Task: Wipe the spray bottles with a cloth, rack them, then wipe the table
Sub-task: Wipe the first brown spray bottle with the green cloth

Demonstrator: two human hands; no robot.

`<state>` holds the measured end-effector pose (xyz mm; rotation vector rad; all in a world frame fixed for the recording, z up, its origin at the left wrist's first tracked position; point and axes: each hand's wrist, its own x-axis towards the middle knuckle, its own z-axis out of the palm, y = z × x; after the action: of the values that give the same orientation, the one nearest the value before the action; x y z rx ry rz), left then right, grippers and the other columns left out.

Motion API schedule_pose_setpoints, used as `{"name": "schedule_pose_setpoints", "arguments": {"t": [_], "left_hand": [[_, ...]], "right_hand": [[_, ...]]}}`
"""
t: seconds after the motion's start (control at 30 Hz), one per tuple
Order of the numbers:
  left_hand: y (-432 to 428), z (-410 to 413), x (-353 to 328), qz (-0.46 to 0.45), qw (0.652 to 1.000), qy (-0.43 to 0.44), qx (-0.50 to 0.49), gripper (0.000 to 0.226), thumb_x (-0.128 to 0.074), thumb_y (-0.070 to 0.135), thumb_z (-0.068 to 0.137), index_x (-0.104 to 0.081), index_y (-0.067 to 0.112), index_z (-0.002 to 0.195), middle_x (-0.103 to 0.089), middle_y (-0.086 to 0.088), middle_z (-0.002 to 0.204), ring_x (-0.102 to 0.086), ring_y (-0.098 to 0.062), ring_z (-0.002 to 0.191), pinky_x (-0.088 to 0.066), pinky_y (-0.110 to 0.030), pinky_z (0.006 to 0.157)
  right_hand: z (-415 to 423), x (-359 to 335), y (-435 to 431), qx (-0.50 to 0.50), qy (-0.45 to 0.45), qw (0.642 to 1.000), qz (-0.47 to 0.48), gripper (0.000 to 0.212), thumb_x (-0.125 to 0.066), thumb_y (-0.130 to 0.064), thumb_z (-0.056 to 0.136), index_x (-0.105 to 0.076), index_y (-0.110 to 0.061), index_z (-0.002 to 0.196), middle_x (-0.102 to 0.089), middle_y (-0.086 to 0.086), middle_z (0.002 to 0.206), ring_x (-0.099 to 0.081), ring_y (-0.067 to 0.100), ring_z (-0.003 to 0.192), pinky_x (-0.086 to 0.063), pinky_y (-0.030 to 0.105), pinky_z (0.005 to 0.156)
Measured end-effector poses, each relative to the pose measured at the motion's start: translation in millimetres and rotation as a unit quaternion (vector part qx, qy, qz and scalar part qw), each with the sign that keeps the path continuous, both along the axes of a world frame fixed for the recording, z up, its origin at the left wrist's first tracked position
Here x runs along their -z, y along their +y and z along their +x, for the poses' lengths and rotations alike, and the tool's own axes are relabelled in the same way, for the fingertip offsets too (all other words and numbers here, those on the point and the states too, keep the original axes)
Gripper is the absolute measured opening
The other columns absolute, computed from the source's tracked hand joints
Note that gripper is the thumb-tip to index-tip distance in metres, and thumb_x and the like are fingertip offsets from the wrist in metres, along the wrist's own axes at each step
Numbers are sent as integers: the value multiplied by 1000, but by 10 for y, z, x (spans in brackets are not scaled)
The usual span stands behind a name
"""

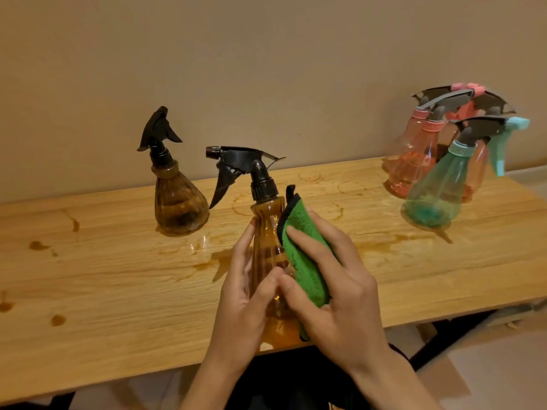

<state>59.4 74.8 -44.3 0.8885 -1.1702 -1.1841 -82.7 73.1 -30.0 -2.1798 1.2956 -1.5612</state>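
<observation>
At centre an amber spray bottle (268,232) is gripped by the left hand's (242,294) curled fingers (247,242), with a green cloth (305,258) clasped against it by the right hand (337,294). Pink and teal bottles (429,184) hang, apparently racked, at 2 o'clock. The brown bottle (180,202) at 10 o'clock and the stained bench (118,276) are judged outstanding.

Right flank of amber bottle (266,232) hidden under green cloth (305,261); lower body behind left hand (242,300) and right hand (334,291). Pink bottles (414,161), teal bottle (435,193) blurred, overlapping; count unclear. Forearms cut by bottom edge. Table (118,276) cut at left edge.
</observation>
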Motion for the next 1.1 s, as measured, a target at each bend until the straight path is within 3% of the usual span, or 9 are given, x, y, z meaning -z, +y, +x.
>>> {"name": "schedule_pose_setpoints", "arguments": {"t": [0.1,0.2,0.3,0.43,0.53,0.67,0.83,0.97,1.1], "left_hand": [[47,54,19,-16,1000,0,-23,72,-69,41,82,-43,38,149,-68,14,135,-65,-12,126,-54,-20,93],[37,83,38,-24,999,-13,-30,66,-66,44,84,-44,45,146,-64,17,138,-61,-10,130,-51,-20,98],[15,76,63,-23,999,-33,-32,60,-65,50,86,-43,61,140,-60,21,142,-57,-7,135,-50,-29,107],[21,93,108,-12,998,-34,-48,70,-67,57,86,-36,57,148,-53,19,151,-46,-12,145,-38,-46,119],[24,95,101,-20,997,-17,-69,67,-62,55,87,-37,51,149,-58,18,146,-54,-9,137,-49,-29,109],[50,99,87,-47,995,-42,-77,63,-61,49,87,-41,48,147,-59,26,142,-55,-3,134,-47,-17,104],[63,91,90,-71,989,-121,-56,63,-62,52,87,-41,60,146,-47,23,154,-44,-7,146,-40,-40,115],[79,75,80,-77,990,-83,-88,57,-61,50,86,-48,58,140,-53,25,148,-49,-5,141,-42,-31,110],[71,77,88,-79,988,-63,-117,54,-60,48,87,-51,55,140,-58,22,144,-55,-7,136,-46,-19,105]], "right_hand": [[35,51,64,-7,22,1000,-8,54,-57,-35,94,-55,-14,144,-30,11,162,-33,23,149,-32,30,118],[83,33,18,7,21,1000,-5,54,-53,-30,95,-53,-14,146,-36,8,156,-36,23,145,-35,32,116],[120,-39,-117,5,21,1000,22,56,-50,-30,99,-44,-15,153,-38,-2,157,-36,14,145,-38,33,115],[109,1,-105,-64,19,997,46,54,-49,-28,104,-38,-16,155,-27,-6,166,-26,9,152,-33,34,120],[128,112,13,-56,54,997,31,51,-43,-26,104,-44,-10,152,-25,-1,167,-25,16,154,-30,35,121],[150,185,111,-50,75,996,11,50,-38,-22,106,-38,-7,153,-25,4,168,-21,24,156,-21,33,125],[81,-24,-20,-42,43,997,55,51,-40,-25,106,-36,-16,156,-26,-3,167,-23,10,154,-28,25,121],[139,14,58,-62,57,995,59,51,-40,-22,106,-37,-17,156,-23,-3,168,-18,16,156,-26,33,123],[168,190,222,-49,84,995,30,50,-41,-23,105,-40,-19,155,-23,-1,168,-18,26,156,-20,32,125]]}}
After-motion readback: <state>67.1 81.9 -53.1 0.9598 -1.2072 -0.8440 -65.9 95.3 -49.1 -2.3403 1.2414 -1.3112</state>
